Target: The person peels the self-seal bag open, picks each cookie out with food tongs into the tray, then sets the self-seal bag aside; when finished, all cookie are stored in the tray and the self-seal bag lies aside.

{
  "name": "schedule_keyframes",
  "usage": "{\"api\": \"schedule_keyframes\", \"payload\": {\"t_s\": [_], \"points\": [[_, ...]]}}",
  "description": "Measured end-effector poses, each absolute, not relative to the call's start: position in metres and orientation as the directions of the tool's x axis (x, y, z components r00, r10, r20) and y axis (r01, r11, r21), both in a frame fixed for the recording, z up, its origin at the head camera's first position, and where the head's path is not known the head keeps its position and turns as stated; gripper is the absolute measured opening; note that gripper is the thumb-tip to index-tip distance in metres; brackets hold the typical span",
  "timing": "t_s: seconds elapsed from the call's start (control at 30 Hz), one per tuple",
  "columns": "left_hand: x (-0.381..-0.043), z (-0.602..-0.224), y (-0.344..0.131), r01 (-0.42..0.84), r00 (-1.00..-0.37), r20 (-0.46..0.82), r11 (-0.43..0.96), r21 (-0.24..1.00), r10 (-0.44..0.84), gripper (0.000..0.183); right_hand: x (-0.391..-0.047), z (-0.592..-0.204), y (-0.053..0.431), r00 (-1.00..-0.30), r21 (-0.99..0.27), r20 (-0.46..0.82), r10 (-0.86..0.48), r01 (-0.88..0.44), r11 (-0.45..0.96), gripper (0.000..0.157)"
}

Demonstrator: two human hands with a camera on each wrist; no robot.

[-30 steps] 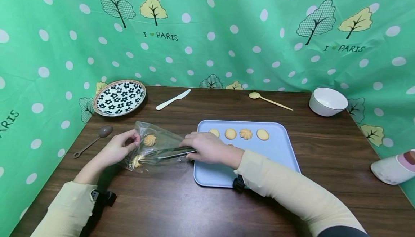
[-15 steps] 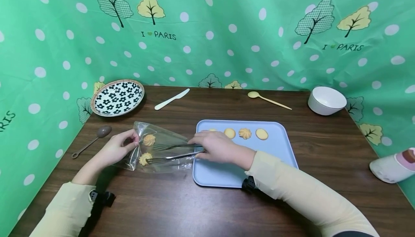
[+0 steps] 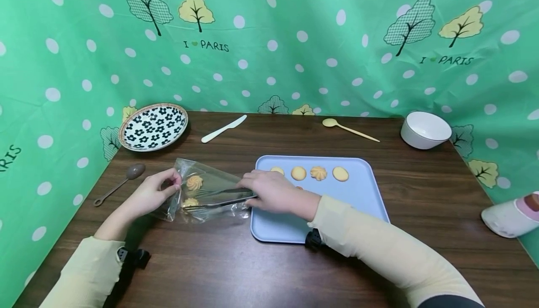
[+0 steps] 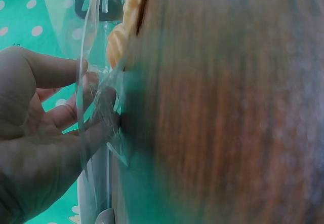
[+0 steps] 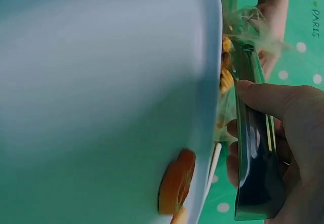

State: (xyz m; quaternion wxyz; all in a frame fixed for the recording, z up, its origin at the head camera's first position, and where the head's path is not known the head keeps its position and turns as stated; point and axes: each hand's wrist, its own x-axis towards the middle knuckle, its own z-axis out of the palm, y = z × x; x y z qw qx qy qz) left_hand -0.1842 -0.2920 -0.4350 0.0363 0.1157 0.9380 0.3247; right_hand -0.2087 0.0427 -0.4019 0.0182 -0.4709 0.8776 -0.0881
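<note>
My left hand (image 3: 157, 191) pinches the edge of a clear plastic bag (image 3: 219, 181) lying left of the tray. Two swirled cookies are inside it: the upper cookie (image 3: 194, 183) and the lower cookie (image 3: 190, 204). My right hand (image 3: 275, 192) grips metal tongs (image 3: 225, 201), fingers and thumb on opposite sides in the right wrist view. The tongs reach into the bag from the right, their ends overlapping the lower cookie. Beneath the right hand is a light blue tray (image 3: 358, 209) with several cookies, including a ridged cookie (image 3: 318, 173); the hand hides part of them.
At the back left stands a flower-patterned dish (image 3: 156, 128), with a brown spoon (image 3: 134, 172) in front. A white knife (image 3: 224, 129) and a pale wooden spoon (image 3: 330, 123) lie along the back. A white bowl (image 3: 425, 131) and a white-and-pink container (image 3: 511, 216) are on the right.
The right hand drew the tongs rightward, then came back left. Their arms spread, then closed together again. The lower cookie has shifted slightly right within the bag. The left hand keeps its hold.
</note>
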Motion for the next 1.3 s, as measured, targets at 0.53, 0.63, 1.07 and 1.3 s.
{"api": "schedule_keyframes", "payload": {"t_s": [0.53,0.63,1.07,1.3], "points": [[-0.183,-0.431,-0.288,0.204,-0.972,0.030,0.768,0.608,0.235,0.006,-0.207,-0.399,0.069,-0.591,-0.197,0.059,-0.804,-0.797,0.571,0.044],[-0.183,-0.430,-0.287,0.208,-0.971,0.031,0.765,0.609,0.238,0.006,-0.205,-0.402,0.066,-0.599,-0.190,0.077,-0.797,-0.794,0.578,0.041],[-0.181,-0.436,-0.287,0.201,-0.971,0.018,0.771,0.604,0.239,0.010,-0.198,-0.393,0.103,-0.670,-0.275,0.143,-0.728,-0.734,0.621,0.034],[-0.181,-0.434,-0.286,0.197,-0.974,0.028,0.779,0.595,0.225,0.010,-0.187,-0.383,0.138,-0.709,-0.262,0.167,-0.685,-0.702,0.662,0.036]]}}
